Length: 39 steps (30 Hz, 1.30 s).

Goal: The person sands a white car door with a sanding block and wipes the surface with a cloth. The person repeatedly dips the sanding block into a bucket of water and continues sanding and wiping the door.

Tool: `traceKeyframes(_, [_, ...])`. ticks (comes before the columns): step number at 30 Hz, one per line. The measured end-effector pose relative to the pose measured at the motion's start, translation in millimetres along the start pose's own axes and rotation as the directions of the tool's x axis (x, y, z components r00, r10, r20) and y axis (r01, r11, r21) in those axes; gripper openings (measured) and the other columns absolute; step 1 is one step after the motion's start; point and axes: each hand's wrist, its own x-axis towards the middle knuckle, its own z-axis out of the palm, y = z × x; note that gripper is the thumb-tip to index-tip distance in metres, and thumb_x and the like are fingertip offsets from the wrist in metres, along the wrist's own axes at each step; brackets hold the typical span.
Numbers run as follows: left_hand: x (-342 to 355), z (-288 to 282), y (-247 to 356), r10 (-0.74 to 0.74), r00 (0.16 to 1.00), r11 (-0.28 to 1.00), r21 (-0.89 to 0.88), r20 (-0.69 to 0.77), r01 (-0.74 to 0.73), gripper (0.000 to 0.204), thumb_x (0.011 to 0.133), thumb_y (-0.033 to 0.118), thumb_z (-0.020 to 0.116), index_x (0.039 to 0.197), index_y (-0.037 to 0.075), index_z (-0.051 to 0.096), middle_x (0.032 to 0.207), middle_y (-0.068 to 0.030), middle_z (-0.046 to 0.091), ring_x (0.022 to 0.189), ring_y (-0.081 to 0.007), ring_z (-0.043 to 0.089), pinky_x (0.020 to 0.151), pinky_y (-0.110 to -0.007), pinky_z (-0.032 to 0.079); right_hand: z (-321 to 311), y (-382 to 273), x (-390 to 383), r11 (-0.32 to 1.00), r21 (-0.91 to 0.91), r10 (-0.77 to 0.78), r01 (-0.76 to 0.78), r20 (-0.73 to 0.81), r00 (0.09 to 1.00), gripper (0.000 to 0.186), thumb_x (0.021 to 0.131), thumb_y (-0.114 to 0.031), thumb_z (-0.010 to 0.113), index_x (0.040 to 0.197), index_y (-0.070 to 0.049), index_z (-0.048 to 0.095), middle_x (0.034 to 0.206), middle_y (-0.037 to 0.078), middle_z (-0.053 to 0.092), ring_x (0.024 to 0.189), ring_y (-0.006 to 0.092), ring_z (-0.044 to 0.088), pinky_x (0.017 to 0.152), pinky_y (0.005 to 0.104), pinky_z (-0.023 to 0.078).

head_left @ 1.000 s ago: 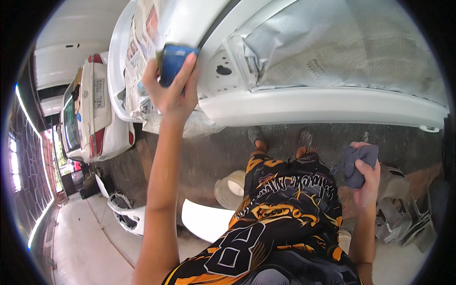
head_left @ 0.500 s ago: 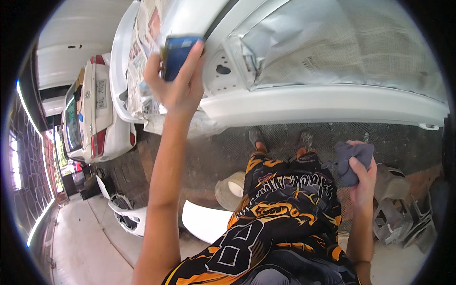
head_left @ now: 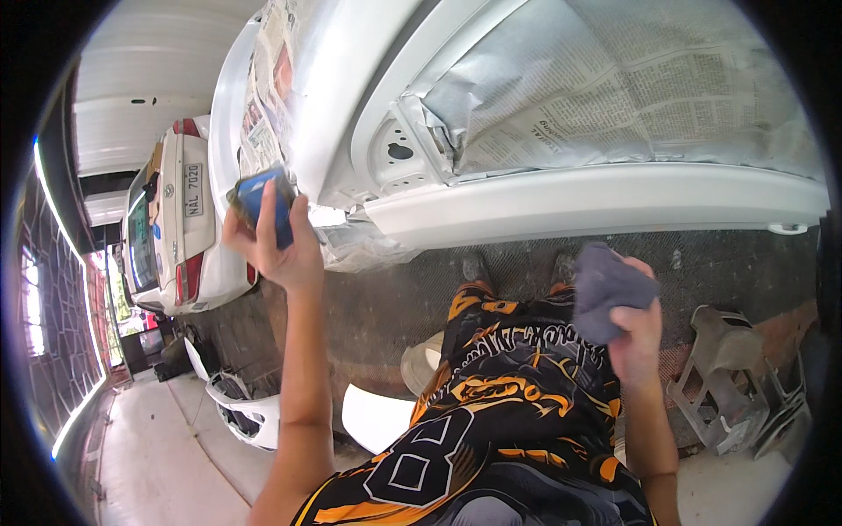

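Observation:
My left hand (head_left: 285,241) is closed round a blue sanding block (head_left: 260,203) with an olive-brown edge. It is held up in front of the lower end of the newspaper masking (head_left: 260,140) on the white car body. On the right, my right hand (head_left: 636,329) grips a bunched grey cloth (head_left: 610,294) above my lap, away from the car. Beyond both hands lies a white car door (head_left: 561,200). Its window opening is covered by silvery, paint-dusted newspaper (head_left: 605,96).
A parked white car (head_left: 189,219) stands at the left. On the floor are a white bumper (head_left: 250,412), a white panel (head_left: 375,418) and a bucket (head_left: 421,361) beside my legs. Grey plastic stools (head_left: 724,373) stand at the right.
My left hand has moved down and left with the sanding block, away from the door's hinge end. My right hand has shifted left with the cloth.

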Motion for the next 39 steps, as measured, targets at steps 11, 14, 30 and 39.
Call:
traceKeyframes(11, [-56,-88,-40,-0.164,0.984,0.983,-0.075,0.067,0.169,0.050,0.082,-0.002,0.084,0.130,0.005,0.072,0.137,-0.0185,0.047,0.125,-0.0341,0.055,0.106,-0.044,0.046,250,74,134,0.507,-0.288,-0.854,0.813,-0.041,0.518,0.044,0.087,0.006,0.074,0.120,-0.001,0.046,0.133,0.022,0.049,0.124,0.0313,0.052,0.108,0.0460,0.041])
traceKeyframes(14, [-78,-120,-64,-0.197,0.975,0.978,-0.052,0.105,0.204,0.050,0.082,-0.003,0.083,0.130,0.004,0.072,0.137,-0.0180,0.047,0.126,-0.0349,0.055,0.107,-0.045,0.046,302,101,166,0.291,-0.573,-0.951,0.766,-0.086,0.297,0.046,0.082,0.008,0.074,0.118,0.001,0.046,0.127,0.024,0.048,0.121,0.0378,0.050,0.107,0.0501,0.039])
traceKeyframes(30, [-75,-139,-123,-0.397,0.869,0.792,-0.367,0.295,0.487,0.066,0.096,0.000,0.069,0.157,0.000,0.044,0.144,-0.0136,0.049,0.130,-0.0229,0.052,0.114,-0.037,0.038,279,177,81,0.864,0.499,-0.047,0.066,-0.050,0.998,0.049,0.093,-0.029,0.070,0.126,-0.002,0.046,0.102,0.009,0.060,0.092,0.0177,0.061,0.084,0.0317,0.053])
traceKeyframes(39, [-43,-124,-105,-0.411,0.567,0.082,-0.590,0.714,0.803,0.064,0.107,0.032,0.055,0.157,-0.002,0.036,0.144,-0.0257,0.057,0.109,-0.0229,0.062,0.093,-0.035,0.052,290,142,96,0.744,0.026,-0.636,0.667,-0.275,0.721,0.053,0.097,-0.026,0.079,0.127,-0.001,0.044,0.115,0.011,0.052,0.106,0.0155,0.052,0.094,0.0306,0.047])
